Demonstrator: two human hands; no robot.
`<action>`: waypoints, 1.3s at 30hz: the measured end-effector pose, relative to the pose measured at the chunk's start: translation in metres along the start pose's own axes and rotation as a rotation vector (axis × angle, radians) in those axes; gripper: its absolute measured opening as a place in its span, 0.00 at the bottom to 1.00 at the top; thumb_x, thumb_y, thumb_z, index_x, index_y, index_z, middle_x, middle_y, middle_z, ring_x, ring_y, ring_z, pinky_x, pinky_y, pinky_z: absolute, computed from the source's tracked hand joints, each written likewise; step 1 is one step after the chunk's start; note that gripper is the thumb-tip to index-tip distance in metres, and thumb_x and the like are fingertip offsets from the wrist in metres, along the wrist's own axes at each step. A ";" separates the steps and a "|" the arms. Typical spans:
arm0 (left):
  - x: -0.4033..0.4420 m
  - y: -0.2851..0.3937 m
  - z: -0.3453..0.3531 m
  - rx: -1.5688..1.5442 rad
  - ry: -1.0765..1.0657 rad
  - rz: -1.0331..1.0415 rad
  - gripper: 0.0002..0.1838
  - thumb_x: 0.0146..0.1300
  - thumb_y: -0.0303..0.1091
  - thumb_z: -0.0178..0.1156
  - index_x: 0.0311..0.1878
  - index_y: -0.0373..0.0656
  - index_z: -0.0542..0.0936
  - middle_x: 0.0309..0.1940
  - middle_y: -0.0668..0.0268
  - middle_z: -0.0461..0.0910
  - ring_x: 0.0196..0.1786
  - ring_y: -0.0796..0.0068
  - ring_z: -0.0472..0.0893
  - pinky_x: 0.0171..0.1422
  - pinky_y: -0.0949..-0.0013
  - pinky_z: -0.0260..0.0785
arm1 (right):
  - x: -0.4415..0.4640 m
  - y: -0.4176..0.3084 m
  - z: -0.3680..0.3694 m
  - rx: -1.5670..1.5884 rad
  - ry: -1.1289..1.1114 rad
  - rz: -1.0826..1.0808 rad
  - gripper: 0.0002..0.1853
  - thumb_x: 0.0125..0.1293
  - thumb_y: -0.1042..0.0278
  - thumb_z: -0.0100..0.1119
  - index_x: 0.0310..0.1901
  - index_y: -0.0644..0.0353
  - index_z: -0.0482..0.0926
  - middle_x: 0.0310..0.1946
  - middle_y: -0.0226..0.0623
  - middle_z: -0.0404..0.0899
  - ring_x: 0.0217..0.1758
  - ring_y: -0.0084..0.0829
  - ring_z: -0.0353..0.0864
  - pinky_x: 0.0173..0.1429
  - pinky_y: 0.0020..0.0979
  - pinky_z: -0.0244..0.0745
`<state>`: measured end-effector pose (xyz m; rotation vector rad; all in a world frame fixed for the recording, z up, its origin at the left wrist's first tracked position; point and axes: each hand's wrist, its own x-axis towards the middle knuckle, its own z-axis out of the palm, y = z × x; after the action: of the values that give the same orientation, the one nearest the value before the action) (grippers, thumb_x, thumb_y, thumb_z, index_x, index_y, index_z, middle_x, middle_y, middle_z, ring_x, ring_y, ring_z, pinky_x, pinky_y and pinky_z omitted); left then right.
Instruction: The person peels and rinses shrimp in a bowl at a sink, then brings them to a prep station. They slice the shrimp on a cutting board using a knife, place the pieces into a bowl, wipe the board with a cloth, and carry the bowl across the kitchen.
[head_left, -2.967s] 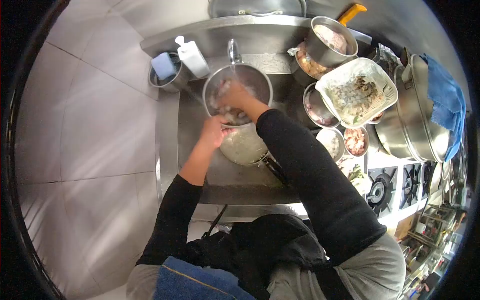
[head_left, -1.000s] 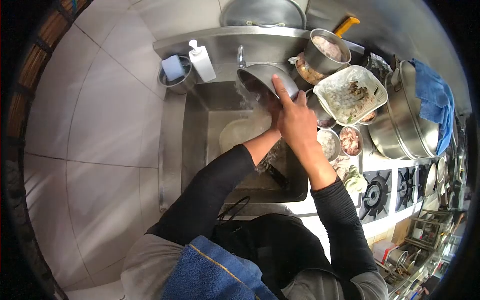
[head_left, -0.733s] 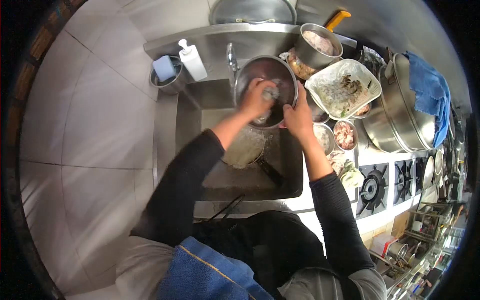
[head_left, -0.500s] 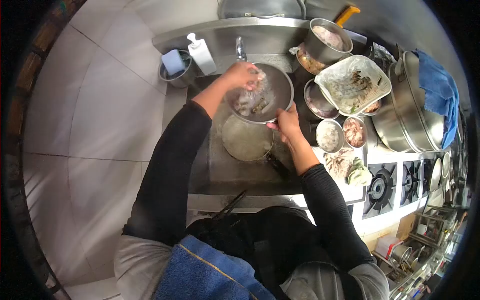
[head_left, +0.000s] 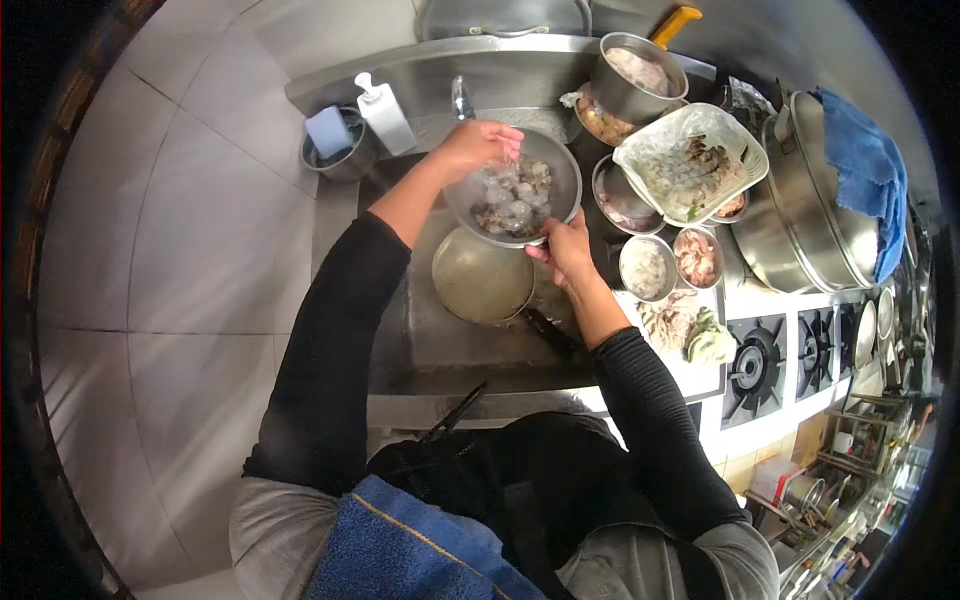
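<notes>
A metal bowl (head_left: 567, 195) with grey, shrimp-like pieces (head_left: 522, 200) is held level under the tap (head_left: 461, 98), over the sink. My right hand (head_left: 566, 250) grips its near right rim, with the thumb on the edge. Above the upper left of the bowl is my left hand (head_left: 482, 147), its fingers loosely bent and slightly apart, with water falling beneath them; nothing can be seen in its grasp. A round pan (head_left: 482, 278) of cloudy water sits below on the sink floor, its black handle pointing to the lower right.
Right of the sink are a white lined basket (head_left: 690, 165), a pot of meat (head_left: 640, 78), small bowls (head_left: 697, 257) and a large steel pot (head_left: 800, 215). Burners (head_left: 752, 368) stand further right. A soap bottle (head_left: 385, 115) and a sponge (head_left: 328, 132) are at the back left.
The bowl was tipped with water pouring out; it is now level under the tap. My left hand has moved from inside it to above its left side. My right hand has shifted along the rim.
</notes>
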<state>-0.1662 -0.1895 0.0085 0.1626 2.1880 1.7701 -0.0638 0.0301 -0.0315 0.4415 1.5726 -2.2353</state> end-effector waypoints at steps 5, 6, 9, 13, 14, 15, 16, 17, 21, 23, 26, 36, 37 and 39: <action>-0.011 0.016 -0.003 -0.249 -0.064 -0.257 0.14 0.70 0.32 0.64 0.55 0.34 0.81 0.46 0.58 0.85 0.49 0.70 0.85 0.57 0.66 0.79 | -0.003 0.001 -0.009 -0.006 -0.004 -0.022 0.31 0.64 0.80 0.49 0.69 0.50 0.61 0.42 0.35 0.72 0.35 0.27 0.77 0.25 0.29 0.87; -0.017 0.021 0.000 -0.350 -0.069 -0.273 0.14 0.71 0.35 0.63 0.53 0.35 0.81 0.45 0.58 0.84 0.48 0.70 0.85 0.54 0.68 0.79 | -0.002 0.002 -0.010 -0.028 -0.002 -0.040 0.30 0.64 0.80 0.49 0.69 0.50 0.61 0.42 0.35 0.72 0.34 0.27 0.76 0.25 0.29 0.87; -0.025 0.022 0.002 -0.496 -0.089 -0.282 0.16 0.74 0.42 0.60 0.50 0.37 0.82 0.43 0.59 0.84 0.45 0.71 0.85 0.49 0.70 0.78 | -0.011 -0.003 -0.012 -0.042 0.007 -0.046 0.30 0.65 0.80 0.48 0.69 0.50 0.62 0.42 0.34 0.72 0.33 0.26 0.77 0.24 0.28 0.86; -0.026 -0.015 -0.037 -0.206 -0.314 -0.276 0.22 0.76 0.49 0.55 0.42 0.39 0.85 0.34 0.62 0.85 0.39 0.73 0.85 0.45 0.72 0.77 | -0.021 -0.002 -0.019 -0.040 -0.025 -0.055 0.34 0.65 0.81 0.47 0.73 0.49 0.60 0.49 0.38 0.75 0.34 0.27 0.80 0.24 0.26 0.86; -0.035 -0.010 -0.042 -0.207 -0.323 -0.276 0.22 0.76 0.49 0.55 0.42 0.39 0.85 0.34 0.62 0.85 0.39 0.73 0.85 0.45 0.72 0.77 | -0.022 -0.003 -0.022 -0.040 -0.016 -0.055 0.34 0.65 0.81 0.47 0.73 0.49 0.60 0.49 0.38 0.75 0.34 0.27 0.80 0.24 0.26 0.86; -0.050 0.004 -0.045 0.173 -0.379 -0.376 0.20 0.75 0.47 0.58 0.41 0.38 0.86 0.33 0.61 0.86 0.39 0.71 0.86 0.46 0.72 0.78 | -0.024 -0.003 -0.024 -0.080 -0.012 -0.092 0.37 0.64 0.83 0.46 0.75 0.50 0.56 0.57 0.43 0.73 0.41 0.33 0.82 0.24 0.27 0.86; -0.064 0.009 -0.048 0.557 -0.424 -0.469 0.18 0.73 0.45 0.60 0.41 0.38 0.87 0.32 0.61 0.87 0.39 0.70 0.86 0.47 0.71 0.78 | -0.026 -0.002 -0.026 -0.120 -0.010 -0.125 0.40 0.63 0.85 0.45 0.77 0.51 0.53 0.64 0.47 0.72 0.47 0.39 0.84 0.25 0.27 0.87; -0.073 -0.008 -0.055 0.755 -0.397 -0.305 0.16 0.71 0.44 0.63 0.43 0.38 0.87 0.34 0.60 0.88 0.40 0.69 0.86 0.48 0.68 0.78 | -0.027 0.000 -0.027 -0.116 -0.006 -0.121 0.40 0.63 0.85 0.45 0.77 0.51 0.53 0.64 0.47 0.72 0.47 0.39 0.84 0.25 0.27 0.87; -0.079 -0.015 -0.016 0.796 -0.014 0.001 0.26 0.61 0.48 0.72 0.56 0.39 0.83 0.48 0.57 0.87 0.49 0.64 0.87 0.57 0.60 0.77 | -0.025 0.001 -0.021 -0.151 0.029 -0.191 0.41 0.64 0.84 0.45 0.79 0.48 0.52 0.61 0.44 0.74 0.38 0.30 0.84 0.24 0.25 0.85; -0.071 -0.029 0.021 0.592 0.153 0.178 0.40 0.60 0.52 0.73 0.70 0.43 0.71 0.65 0.51 0.75 0.66 0.56 0.77 0.70 0.55 0.68 | -0.024 0.000 -0.014 -0.156 0.035 -0.205 0.40 0.64 0.84 0.45 0.78 0.48 0.52 0.61 0.44 0.74 0.38 0.31 0.84 0.24 0.24 0.85; -0.075 -0.039 0.087 0.803 0.302 0.209 0.57 0.56 0.58 0.74 0.81 0.48 0.53 0.79 0.46 0.53 0.79 0.43 0.58 0.79 0.48 0.56 | -0.026 -0.015 -0.006 -0.203 0.023 -0.327 0.44 0.62 0.85 0.47 0.80 0.47 0.50 0.65 0.53 0.73 0.47 0.43 0.87 0.30 0.34 0.88; -0.002 -0.047 0.156 0.666 0.849 0.468 0.54 0.57 0.60 0.69 0.80 0.45 0.56 0.81 0.39 0.42 0.80 0.25 0.43 0.82 0.35 0.41 | -0.062 -0.079 0.001 -1.116 0.106 -0.960 0.45 0.59 0.80 0.52 0.79 0.37 0.59 0.61 0.63 0.76 0.50 0.56 0.85 0.52 0.46 0.81; 0.006 -0.049 0.162 0.634 0.856 0.437 0.52 0.58 0.60 0.68 0.79 0.44 0.58 0.81 0.38 0.43 0.80 0.26 0.44 0.82 0.36 0.41 | -0.065 -0.082 0.003 -1.114 0.108 -0.959 0.45 0.59 0.80 0.52 0.79 0.37 0.59 0.61 0.63 0.76 0.50 0.56 0.85 0.52 0.46 0.81; 0.008 -0.040 0.171 0.394 0.850 0.450 0.48 0.62 0.60 0.64 0.77 0.42 0.59 0.78 0.40 0.51 0.79 0.32 0.51 0.81 0.38 0.45 | -0.070 -0.089 0.007 -1.289 0.185 -1.048 0.44 0.59 0.79 0.55 0.77 0.31 0.62 0.61 0.66 0.74 0.49 0.58 0.85 0.48 0.47 0.83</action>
<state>-0.1156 -0.0371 -0.0628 -0.0301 3.3282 1.8004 -0.0445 0.0597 0.0763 -0.7067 3.3168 -1.0355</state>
